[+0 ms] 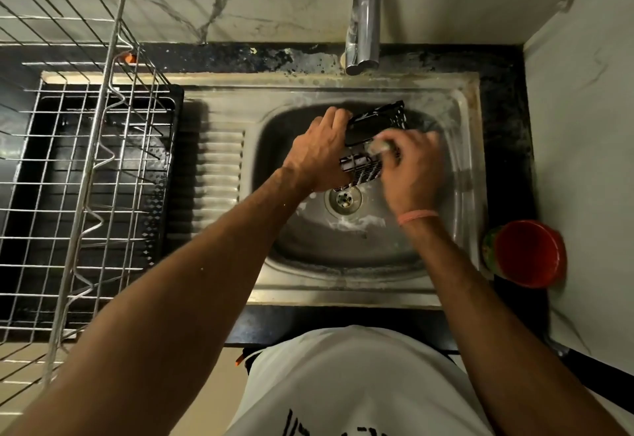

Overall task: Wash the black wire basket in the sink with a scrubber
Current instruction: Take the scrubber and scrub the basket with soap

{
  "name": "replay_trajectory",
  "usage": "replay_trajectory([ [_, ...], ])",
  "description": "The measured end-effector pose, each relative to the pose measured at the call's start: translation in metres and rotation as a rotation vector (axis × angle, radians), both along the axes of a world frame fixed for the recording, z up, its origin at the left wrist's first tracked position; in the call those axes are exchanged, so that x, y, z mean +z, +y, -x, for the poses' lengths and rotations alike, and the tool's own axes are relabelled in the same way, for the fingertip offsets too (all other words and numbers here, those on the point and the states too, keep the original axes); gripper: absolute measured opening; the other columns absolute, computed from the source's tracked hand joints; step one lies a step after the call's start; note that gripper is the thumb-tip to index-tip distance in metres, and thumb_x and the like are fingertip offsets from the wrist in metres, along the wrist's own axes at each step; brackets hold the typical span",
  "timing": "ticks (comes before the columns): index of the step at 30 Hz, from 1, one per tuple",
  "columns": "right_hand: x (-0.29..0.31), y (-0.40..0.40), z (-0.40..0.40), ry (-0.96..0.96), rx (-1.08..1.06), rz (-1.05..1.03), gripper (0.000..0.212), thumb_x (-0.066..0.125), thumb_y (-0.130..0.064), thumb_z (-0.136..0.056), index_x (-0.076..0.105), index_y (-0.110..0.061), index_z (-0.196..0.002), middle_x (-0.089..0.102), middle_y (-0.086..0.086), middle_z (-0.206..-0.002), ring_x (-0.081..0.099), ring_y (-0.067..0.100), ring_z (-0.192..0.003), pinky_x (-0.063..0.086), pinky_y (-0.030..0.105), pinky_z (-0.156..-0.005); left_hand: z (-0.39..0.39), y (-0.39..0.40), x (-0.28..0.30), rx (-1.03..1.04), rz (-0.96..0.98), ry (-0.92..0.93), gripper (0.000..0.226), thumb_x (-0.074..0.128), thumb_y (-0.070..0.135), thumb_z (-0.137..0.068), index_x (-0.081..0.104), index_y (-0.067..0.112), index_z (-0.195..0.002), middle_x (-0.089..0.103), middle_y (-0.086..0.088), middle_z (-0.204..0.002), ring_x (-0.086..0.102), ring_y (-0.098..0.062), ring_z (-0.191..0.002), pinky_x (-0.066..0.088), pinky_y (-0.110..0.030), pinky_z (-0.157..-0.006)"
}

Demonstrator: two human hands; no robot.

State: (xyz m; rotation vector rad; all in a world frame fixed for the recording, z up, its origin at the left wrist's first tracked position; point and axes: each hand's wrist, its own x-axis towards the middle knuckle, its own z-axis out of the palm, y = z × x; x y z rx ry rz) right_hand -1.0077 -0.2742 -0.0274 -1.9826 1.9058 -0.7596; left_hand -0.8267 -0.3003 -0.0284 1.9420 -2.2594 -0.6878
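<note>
Orange wristband [418, 217], white printed shirt [356, 384]

The scene is seen from one head-worn camera, aimed steeply down and forward. The sink [470, 175] is framed centrally at arm's reach, with the wall at the top edge.

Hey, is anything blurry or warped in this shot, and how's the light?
Head view: right hand and scrubber smear with motion blur against the basket; wide-angle lens bends the rack and sink edges; dim warm light, glare on the faucet.
</note>
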Motion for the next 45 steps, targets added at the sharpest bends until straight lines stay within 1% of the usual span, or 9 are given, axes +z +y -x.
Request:
replay_trajectory([
  [4, -0.002, -0.018, 0.028, -0.047, -0.13, -0.001, 0.016, 0.071, -0.021, -0.097, 0.072, -0.032, -0.108, 0.073, -0.007, -0.111, 0.054, 0.02, -0.105, 0.038, 0.026, -0.077, 0.001, -0.003, 0.004, 0.025, -0.029, -0.015, 0.117, 0.1, 0.046, -0.063, 0.032, 0.015, -0.153, 0.042, -0.001, -0.148, 0.051, -0.026, -0.13, 0.061, -0.05, -0.095],
  [10, -0.001, -0.003, -0.027, -0.035, 0.236, -0.016, 0.014, 0.071, -0.016, -0.096, 0.072, -0.028, -0.102, 0.069, -0.011, -0.107, 0.047, 0.014, -0.104, 0.032, 0.021, -0.082, 0.001, -0.001, -0.001, 0.033, -0.003, 0.003, 0.103, 0.097, 0.044, -0.065, 0.036, 0.015, -0.144, 0.044, -0.003, -0.139, 0.053, -0.029, -0.122, 0.062, -0.053, -0.087],
  [15, 0.001, -0.07, 0.016, 0.065, -0.045, 0.046, 0.017, 0.072, -0.023, -0.096, 0.074, -0.028, -0.112, 0.072, -0.006, -0.115, 0.06, 0.018, -0.111, 0.042, 0.01, -0.088, 0.005, 0.007, -0.002, 0.042, -0.005, -0.005, 0.11, 0.101, 0.046, -0.062, 0.036, 0.014, -0.146, 0.044, -0.003, -0.138, 0.051, -0.026, -0.12, 0.061, -0.05, -0.09],
  [18, -0.002, -0.091, 0.024, -0.004, -0.105, -0.011, 0.016, 0.072, -0.033, -0.095, 0.076, -0.029, -0.11, 0.075, -0.005, -0.108, 0.065, 0.019, -0.106, 0.057, 0.038, -0.09, 0.005, 0.007, -0.001, 0.043, -0.014, -0.008, 0.111, 0.101, 0.043, -0.062, 0.036, 0.013, -0.147, 0.043, -0.003, -0.138, 0.05, -0.026, -0.12, 0.062, -0.051, -0.09],
  [22, 0.006, -0.083, 0.007, 0.103, 0.156, -0.031, 0.015, 0.068, -0.033, -0.1, 0.076, -0.026, -0.111, 0.069, -0.002, -0.11, 0.056, 0.022, -0.109, 0.038, 0.028, -0.085, 0.006, 0.006, -0.001, 0.046, -0.008, -0.018, 0.113, 0.101, 0.043, -0.061, 0.035, 0.014, -0.147, 0.043, -0.004, -0.139, 0.05, -0.026, -0.121, 0.062, -0.051, -0.09],
  [28, -0.006, -0.086, 0.036, 0.178, -0.061, -0.058, 0.023, 0.06, -0.012, -0.098, 0.071, -0.011, -0.118, 0.071, 0.014, -0.119, 0.058, 0.034, -0.116, 0.043, 0.04, -0.101, 0.005, 0.005, -0.002, 0.056, -0.01, -0.017, 0.113, 0.103, 0.04, -0.06, 0.035, 0.014, -0.146, 0.042, -0.003, -0.138, 0.049, -0.025, -0.121, 0.062, -0.048, -0.09],
  [33, -0.008, -0.061, 0.014, 0.106, 0.021, -0.042, 0.023, 0.062, -0.015, -0.101, 0.069, -0.014, -0.122, 0.068, 0.008, -0.123, 0.056, 0.027, -0.116, 0.047, 0.034, -0.094, 0.006, 0.001, -0.004, 0.068, -0.003, -0.022, 0.113, 0.104, 0.041, -0.055, 0.037, 0.016, -0.143, 0.044, -0.002, -0.137, 0.051, -0.024, -0.12, 0.06, -0.043, -0.089],
  [40, -0.026, -0.055, 0.031, -0.136, -0.198, -0.106, 0.014, 0.067, -0.023, -0.1, 0.076, -0.016, -0.109, 0.074, 0.004, -0.105, 0.067, 0.021, -0.098, 0.052, 0.028, -0.077, 0.004, -0.003, -0.004, 0.066, -0.007, -0.013, 0.113, 0.104, 0.042, -0.057, 0.036, 0.017, -0.144, 0.044, -0.001, -0.138, 0.05, -0.022, -0.12, 0.055, -0.038, -0.089],
  [45, -0.017, -0.044, 0.017, -0.228, -0.229, -0.051, 0.016, 0.063, -0.027, -0.101, 0.076, -0.017, -0.102, 0.076, -0.004, -0.102, 0.069, 0.014, -0.093, 0.059, 0.034, -0.081, 0.006, 0.001, -0.005, 0.077, 0.006, -0.015, 0.113, 0.104, 0.041, -0.055, 0.037, 0.017, -0.143, 0.044, -0.001, -0.137, 0.05, -0.022, -0.12, 0.059, -0.04, -0.089],
])
